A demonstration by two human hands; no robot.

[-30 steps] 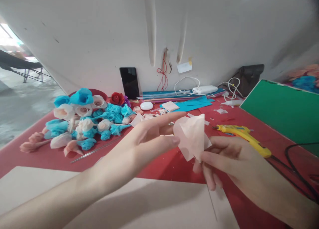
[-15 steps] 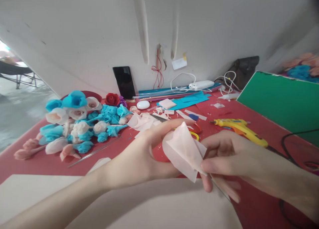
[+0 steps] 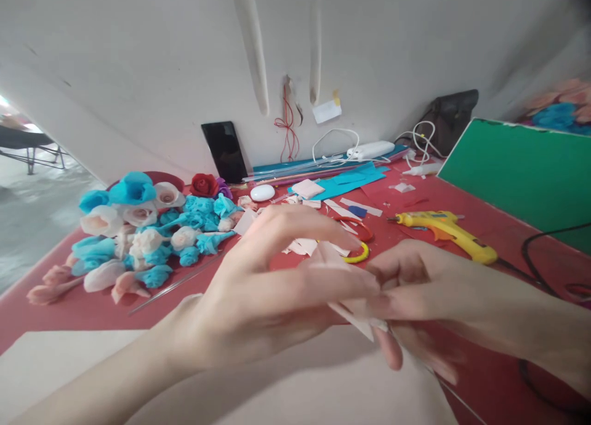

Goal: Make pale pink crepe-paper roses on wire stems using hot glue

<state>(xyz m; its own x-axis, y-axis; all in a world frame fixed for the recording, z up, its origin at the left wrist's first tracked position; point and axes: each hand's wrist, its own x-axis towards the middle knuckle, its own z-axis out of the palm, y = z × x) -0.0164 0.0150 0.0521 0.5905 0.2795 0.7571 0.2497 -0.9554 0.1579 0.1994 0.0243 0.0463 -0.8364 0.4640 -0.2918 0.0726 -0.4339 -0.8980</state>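
Note:
A pale pink paper flower (image 3: 330, 255) on a thin wire stem is between my hands, mostly hidden by fingers. My right hand (image 3: 429, 283) pinches its base, and the wire runs down to the lower right. My left hand (image 3: 258, 277) curls round the flower from the left. One of its fingers arches over the top, and its lower fingertips press at the base against my right thumb. Just behind lie scissors with a yellow handle loop (image 3: 359, 254) and a red one. Pale paper scraps (image 3: 302, 246) are scattered beside them.
Blue, white and pink paper flowers (image 3: 148, 240) are heaped at left. A yellow glue gun (image 3: 447, 231) lies right, its cord trailing by a green board (image 3: 521, 178). A black phone (image 3: 225, 152) leans on the wall. Blue paper (image 3: 355, 180) lies behind; a pale sheet (image 3: 295, 382) lies in front.
My left hand has moved right and closed over the flower, its fingertips now meeting my right hand at the base. The flower is more hidden. My right hand keeps its pinch.

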